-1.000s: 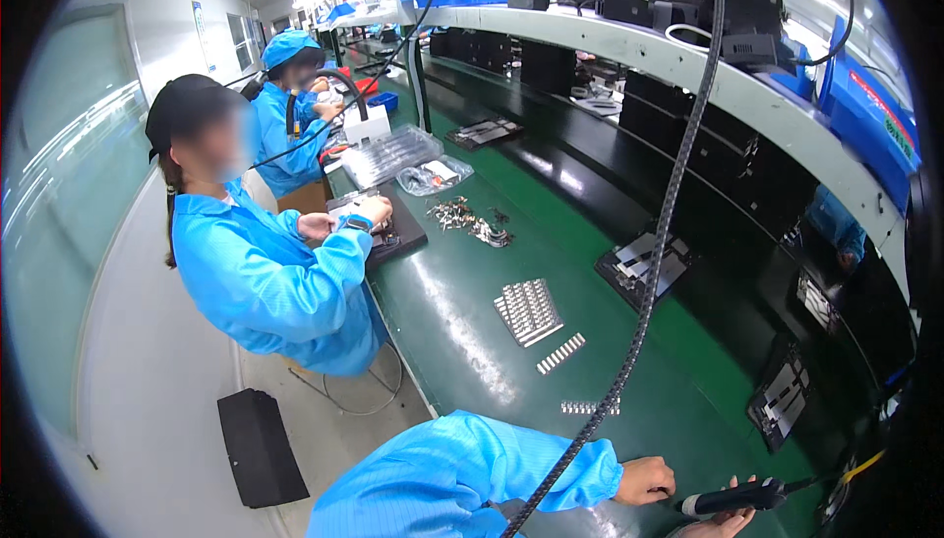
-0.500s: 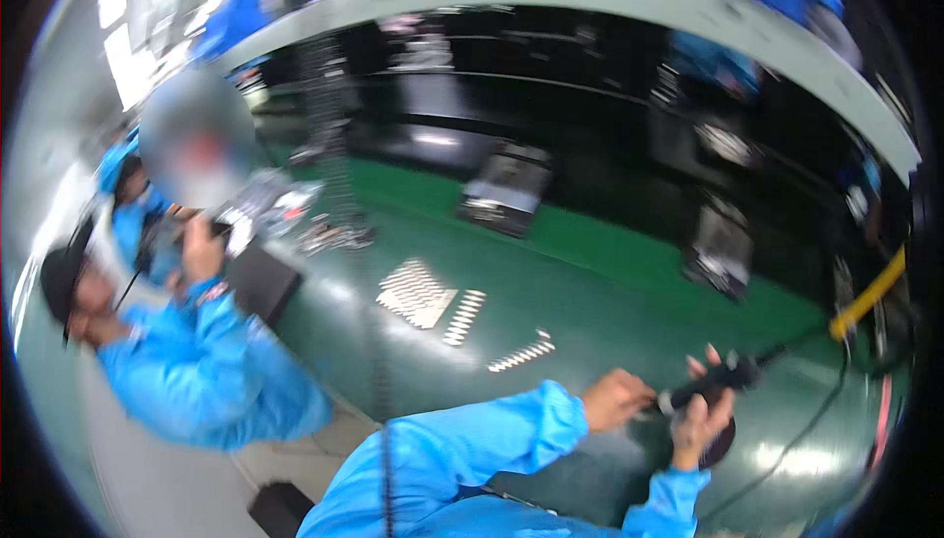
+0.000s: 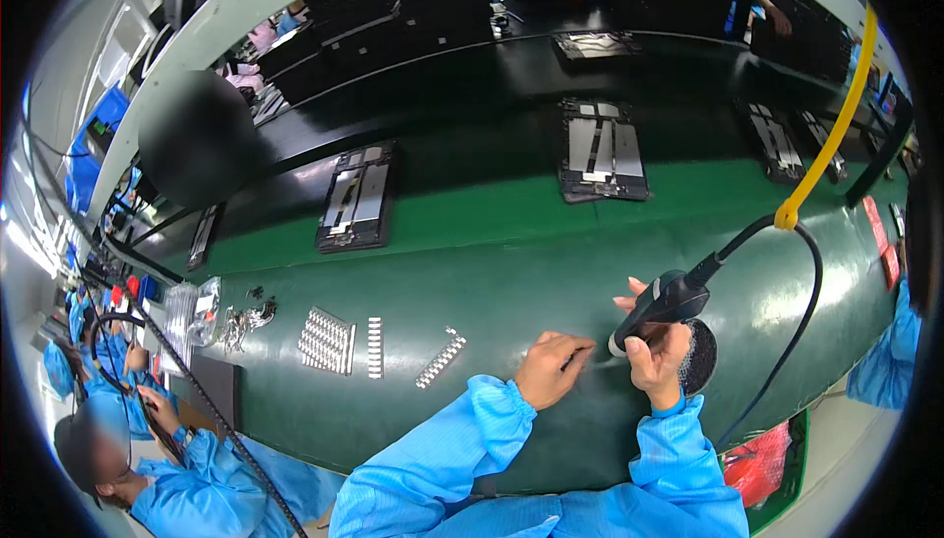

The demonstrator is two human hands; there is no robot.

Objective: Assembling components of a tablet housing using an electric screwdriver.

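My right hand (image 3: 657, 359) is wrapped round a black electric screwdriver (image 3: 671, 300), held at a slant with its pale nose pointing down and left. My left hand (image 3: 551, 366) is closed in a pinch just left of that nose; whatever its fingertips hold is too small to make out. Beside my right wrist stands a round black dish (image 3: 701, 361), partly hidden by the hand. Left of my left hand, a slanted strip of small metal pieces (image 3: 441, 359) lies on the green mat (image 3: 511, 292).
A straight strip (image 3: 375, 348) and a sheet of similar pieces (image 3: 326, 341) lie farther left. Opened tablet-like devices (image 3: 602, 151) stand along the far side. The screwdriver's cable hangs from a yellow cord (image 3: 836, 135). A co-worker (image 3: 211, 469) sits at left.
The view has turned and sharpened. The left fingertips, close by the screwdriver's nose before, now sit a little apart from it. The right hand keeps its grip on the screwdriver.
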